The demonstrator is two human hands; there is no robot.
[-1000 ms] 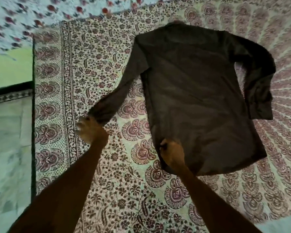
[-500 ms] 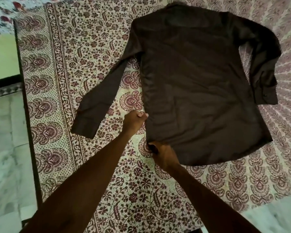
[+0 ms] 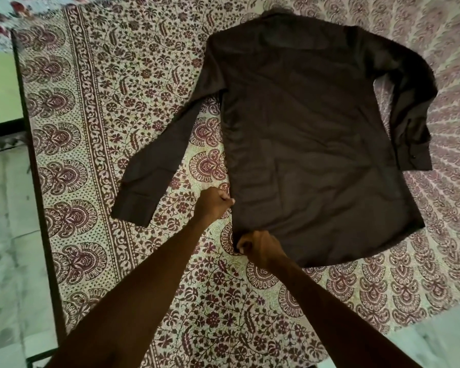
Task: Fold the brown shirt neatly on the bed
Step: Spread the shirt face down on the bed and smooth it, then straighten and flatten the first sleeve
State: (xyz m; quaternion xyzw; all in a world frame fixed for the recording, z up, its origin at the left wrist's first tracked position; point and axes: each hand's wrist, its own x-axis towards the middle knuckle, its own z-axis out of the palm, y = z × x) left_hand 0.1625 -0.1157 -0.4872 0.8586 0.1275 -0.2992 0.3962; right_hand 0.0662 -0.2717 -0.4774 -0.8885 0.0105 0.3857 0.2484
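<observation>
Left hand (image 3: 213, 205) and right hand (image 3: 259, 247) grip brown shirt's (image 3: 311, 134) near-left edge.

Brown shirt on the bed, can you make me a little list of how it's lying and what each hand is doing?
shirt: brown shirt spread flat, not folded yet, collar far from the person
under it: patterned sheet
one sleeve: outstretched sleeve slants toward the bed's edge
other sleeve: bent sleeve turns down beside the body
left hand: pinches the shirt's side edge near the hem
right hand: grips the hem corner
</observation>
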